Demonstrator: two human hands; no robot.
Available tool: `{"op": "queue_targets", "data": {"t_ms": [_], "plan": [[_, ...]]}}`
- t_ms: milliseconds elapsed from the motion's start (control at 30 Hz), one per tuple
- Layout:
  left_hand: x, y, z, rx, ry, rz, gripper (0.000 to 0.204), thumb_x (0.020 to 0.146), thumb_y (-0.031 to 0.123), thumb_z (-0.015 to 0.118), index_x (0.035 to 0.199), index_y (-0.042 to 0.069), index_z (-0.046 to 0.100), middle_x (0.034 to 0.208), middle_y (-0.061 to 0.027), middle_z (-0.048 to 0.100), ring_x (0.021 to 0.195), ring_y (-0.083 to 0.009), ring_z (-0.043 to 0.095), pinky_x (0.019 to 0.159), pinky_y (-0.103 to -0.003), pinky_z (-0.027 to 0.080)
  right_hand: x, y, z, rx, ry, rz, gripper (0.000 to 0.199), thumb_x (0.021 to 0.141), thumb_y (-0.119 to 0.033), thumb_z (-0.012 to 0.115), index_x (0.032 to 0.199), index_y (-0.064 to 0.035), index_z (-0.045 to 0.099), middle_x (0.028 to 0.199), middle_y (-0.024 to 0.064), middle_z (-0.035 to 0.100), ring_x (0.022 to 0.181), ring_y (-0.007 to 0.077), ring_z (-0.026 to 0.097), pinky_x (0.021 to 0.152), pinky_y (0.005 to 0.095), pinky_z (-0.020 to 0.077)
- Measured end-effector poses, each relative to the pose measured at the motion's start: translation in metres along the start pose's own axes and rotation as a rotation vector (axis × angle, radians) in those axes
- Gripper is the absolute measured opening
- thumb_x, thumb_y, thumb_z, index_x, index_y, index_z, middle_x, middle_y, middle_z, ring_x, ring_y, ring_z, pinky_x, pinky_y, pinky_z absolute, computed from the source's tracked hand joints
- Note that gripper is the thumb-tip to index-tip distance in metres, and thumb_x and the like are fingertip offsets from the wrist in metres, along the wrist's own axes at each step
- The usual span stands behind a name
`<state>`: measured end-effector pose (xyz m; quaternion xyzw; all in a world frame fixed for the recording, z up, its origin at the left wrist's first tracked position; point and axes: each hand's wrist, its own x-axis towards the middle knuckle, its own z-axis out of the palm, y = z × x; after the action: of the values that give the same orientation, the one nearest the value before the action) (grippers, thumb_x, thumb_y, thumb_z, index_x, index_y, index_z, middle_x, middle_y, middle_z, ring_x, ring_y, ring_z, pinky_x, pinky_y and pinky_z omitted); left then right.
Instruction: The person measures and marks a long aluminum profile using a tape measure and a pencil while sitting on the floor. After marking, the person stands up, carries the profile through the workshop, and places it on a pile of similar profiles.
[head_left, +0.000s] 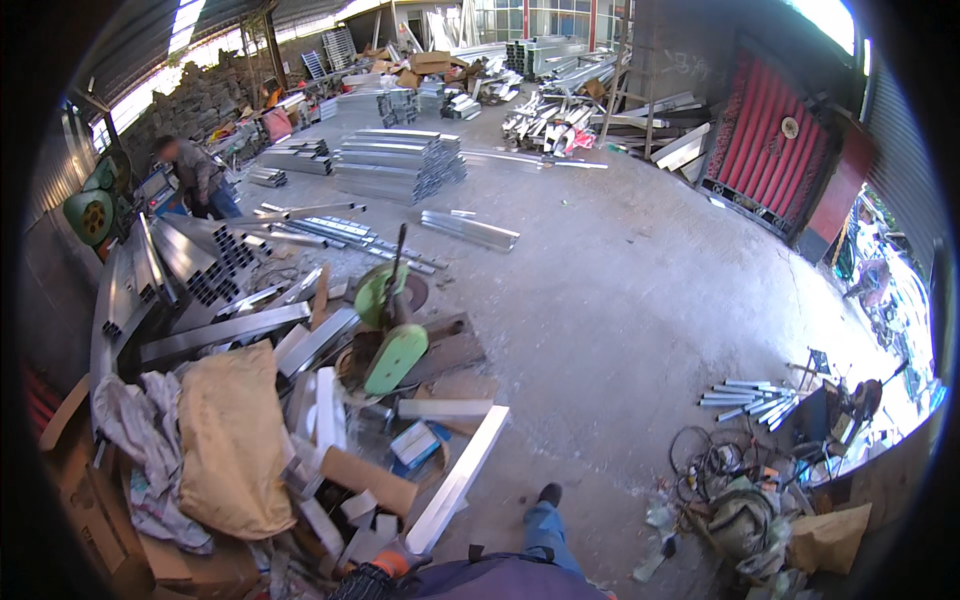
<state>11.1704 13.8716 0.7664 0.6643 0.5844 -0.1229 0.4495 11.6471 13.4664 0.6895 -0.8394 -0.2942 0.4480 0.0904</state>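
White aluminium profile (455, 480) lies flat on the concrete floor (620, 330), propped against offcuts below the green chop saw (392, 340). One gloved hand (385, 568) nearest; fingers obscured, cannot tell. Other hand unseen.

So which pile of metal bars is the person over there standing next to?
The slanting stack of hollow square tubes at far left, open ends showing. The person stands just behind it; the flat stacks lie mid-floor.

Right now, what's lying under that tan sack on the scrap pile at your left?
The tan sack drapes over grey rags and cardboard, with silver metal bars poking out behind it. Whatever sits directly beneath its middle is covered.
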Motion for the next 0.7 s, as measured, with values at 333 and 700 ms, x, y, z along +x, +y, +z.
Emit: {"op": "queue_targets", "data": {"t_ms": [333,700], "plan": [[0.223,0.315,-0.074,-0.308,0.195,-0.198,0.103,0.063,0.062,0.094,0.128,-0.011,0.064,0.12,-0.0243,0.074,0.107,-0.034,0.074,0.093,-0.045,0.059,0.332,-0.152,-0.408,0.7,0.006,0.366,0.018,0.094,-0.021,0.069,0.085,-0.0067,0.067,0.067,0.0085,0.06,0.053,0.0248,0.058,0.047,0.0441,0.0461],[0.613,0.456,-0.206,0.24,0.152,0.274,0.065,0.074,0.054,0.088,0.115,0.005,0.075,0.108,-0.0158,0.078,0.101,-0.0317,0.074,0.089,-0.045,0.059,0.686,-0.254,-0.56,0.131,-0.193,0.08,0.025,0.099,-0.03,0.056,0.099,-0.0105,0.072,0.082,0.0135,0.071,0.071,0.0298,0.068,0.062,0.0476,0.0538]]}}
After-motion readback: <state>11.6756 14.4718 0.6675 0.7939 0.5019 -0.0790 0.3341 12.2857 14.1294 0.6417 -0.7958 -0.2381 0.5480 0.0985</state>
